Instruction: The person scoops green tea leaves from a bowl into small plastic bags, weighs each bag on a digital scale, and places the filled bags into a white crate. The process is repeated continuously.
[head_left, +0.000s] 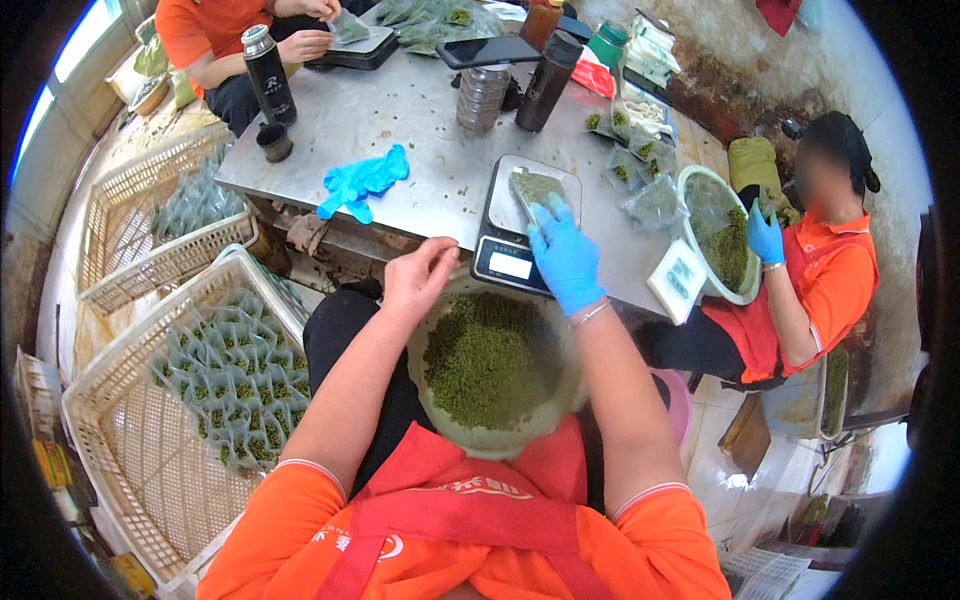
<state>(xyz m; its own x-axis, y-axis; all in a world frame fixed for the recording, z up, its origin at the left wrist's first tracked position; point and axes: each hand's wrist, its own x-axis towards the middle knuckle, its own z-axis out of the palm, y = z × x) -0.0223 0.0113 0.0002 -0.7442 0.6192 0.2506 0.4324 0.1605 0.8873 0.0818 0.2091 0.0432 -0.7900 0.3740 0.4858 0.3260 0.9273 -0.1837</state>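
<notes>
My right hand [566,262], in a blue glove, reaches over a small digital scale [510,262] at the table's near edge. Its fingers grip the lower edge of a small clear bag [530,187] of green granules, which lies on the scale's pan. My bare left hand [422,280] is left of the scale, thumb and fingers drawn together; anything between them is too small to make out. In my lap, below both hands, sits a pale basin [572,385] holding a heap of small green peppercorn-like grains [480,360].
A blue glove [365,182] lies on the metal table [420,130]. Bottles and a phone [487,51] stand farther back. Plastic crates [130,440] with filled bags [240,385] are at left. Two co-workers sit around the table, one beside a green-filled basin [688,190] at right.
</notes>
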